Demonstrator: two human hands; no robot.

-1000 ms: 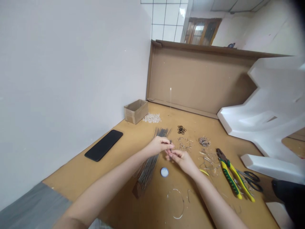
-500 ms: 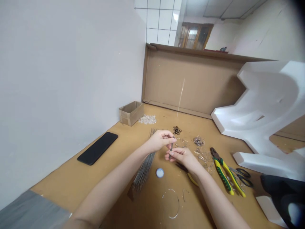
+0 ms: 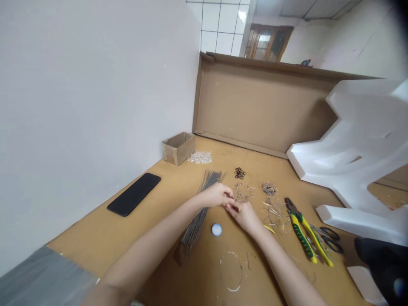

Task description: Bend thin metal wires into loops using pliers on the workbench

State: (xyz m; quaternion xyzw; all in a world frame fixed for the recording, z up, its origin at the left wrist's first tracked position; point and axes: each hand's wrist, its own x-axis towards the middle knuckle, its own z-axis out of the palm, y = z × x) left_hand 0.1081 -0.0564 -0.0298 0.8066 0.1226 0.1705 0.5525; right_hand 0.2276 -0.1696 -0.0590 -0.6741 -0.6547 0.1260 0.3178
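My left hand (image 3: 219, 194) and my right hand (image 3: 245, 215) meet fingertip to fingertip above the table, both closed in a pinch. Between them is a thin grey piece, now almost wholly hidden by the fingers. Under my left wrist lies a bundle of straight grey wires (image 3: 195, 229). A small round white-and-blue lid or tin (image 3: 216, 230) sits just below the hands. Beyond them are a cluster of small black rings (image 3: 240, 173) and some bent wire pieces (image 3: 244, 191). Part of a yellow handle (image 3: 269, 228) shows beside my right wrist.
Pliers with green-yellow handles (image 3: 302, 233) and scissors (image 3: 331, 239) lie at right, near loose wire scraps (image 3: 276, 214). A coil of wire (image 3: 269, 188), small clear pieces (image 3: 200, 157), a cardboard box (image 3: 179, 148) and a black phone (image 3: 134, 194) are around. White foam (image 3: 309, 163) stands at right.
My hands have come together, and the thin grey piece that showed between them is now covered by the fingers. The camera view has shifted slightly.
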